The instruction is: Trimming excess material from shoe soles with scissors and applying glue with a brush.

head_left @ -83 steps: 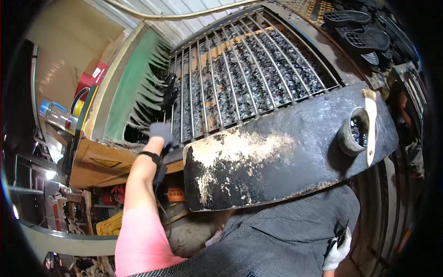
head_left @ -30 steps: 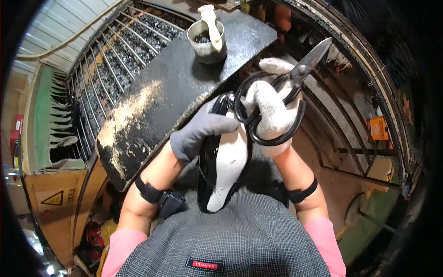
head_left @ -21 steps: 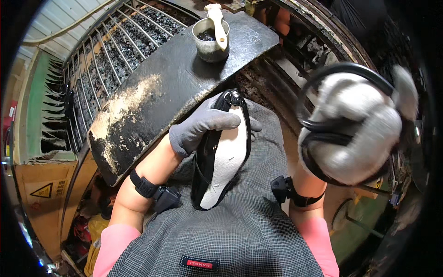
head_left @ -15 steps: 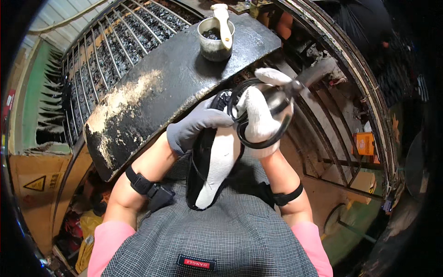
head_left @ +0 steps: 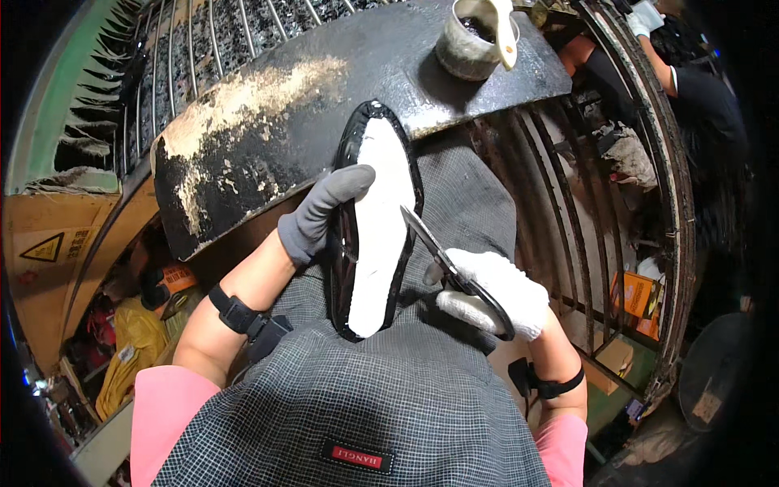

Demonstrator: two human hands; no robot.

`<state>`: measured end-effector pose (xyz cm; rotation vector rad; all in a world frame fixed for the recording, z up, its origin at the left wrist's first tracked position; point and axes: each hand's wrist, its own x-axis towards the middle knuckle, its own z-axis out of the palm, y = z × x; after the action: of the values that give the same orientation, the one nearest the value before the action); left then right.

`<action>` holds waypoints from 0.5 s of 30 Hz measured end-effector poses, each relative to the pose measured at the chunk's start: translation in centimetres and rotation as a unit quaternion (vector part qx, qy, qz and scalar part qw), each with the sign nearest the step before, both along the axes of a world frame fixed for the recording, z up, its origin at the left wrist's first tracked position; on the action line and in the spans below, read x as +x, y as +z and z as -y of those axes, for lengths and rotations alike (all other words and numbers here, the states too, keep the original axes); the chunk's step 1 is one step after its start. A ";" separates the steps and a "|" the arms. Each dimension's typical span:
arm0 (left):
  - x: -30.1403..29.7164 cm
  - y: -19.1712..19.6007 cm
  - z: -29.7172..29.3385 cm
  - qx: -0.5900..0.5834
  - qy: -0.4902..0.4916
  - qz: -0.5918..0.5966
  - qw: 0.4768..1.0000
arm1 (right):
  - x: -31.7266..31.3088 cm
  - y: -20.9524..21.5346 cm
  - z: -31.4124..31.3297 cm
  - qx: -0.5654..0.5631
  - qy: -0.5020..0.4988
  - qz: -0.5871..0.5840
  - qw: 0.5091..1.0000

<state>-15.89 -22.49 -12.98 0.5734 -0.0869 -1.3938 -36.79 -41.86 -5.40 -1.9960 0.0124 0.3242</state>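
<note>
A black shoe [head_left: 346,243] lies sole-up on my lap, toe pointing away from me. A white insole [head_left: 383,195] covers its underside, framed by the folded shiny black edge. My left hand [head_left: 320,211], in a grey glove, grips the shoe's left side with the thumb over the insole. In a white knitted glove, my right hand [head_left: 499,284] is closed around the black handles of a pair of scissors [head_left: 432,243]. The blade tip reaches the insole's right edge near mid-shoe; whether it touches is hard to tell.
Beyond the shoe is a black-stained board [head_left: 300,130] with a worn, pale patch. On it stands a cup [head_left: 466,53] of dark material with a white-handled brush [head_left: 505,36]. Metal rack bars [head_left: 552,187] curve along the right. A co-worker's arm [head_left: 659,65] shows at far right.
My right hand has come down and right from the toe, and the scissors now point at the insole. My left hand has shifted its grip lower along the shoe. The view has shifted.
</note>
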 end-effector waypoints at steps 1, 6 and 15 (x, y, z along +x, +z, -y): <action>0.2 -0.2 0.2 -0.031 -0.010 -0.041 0.999 | 0.2 -0.3 0.0 0.014 0.001 0.001 1.000; 0.1 -2.4 1.2 0.020 0.048 0.114 0.992 | 4.7 -3.4 -1.4 -0.228 -0.188 0.116 0.948; 0.1 -1.4 1.1 0.059 0.046 0.097 0.992 | 1.3 0.9 -0.3 -0.062 -0.047 -0.115 0.990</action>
<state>-15.81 -23.57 -14.42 0.8019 -0.1333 -1.2575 -35.45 -41.53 -4.48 -2.0628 0.2767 0.5010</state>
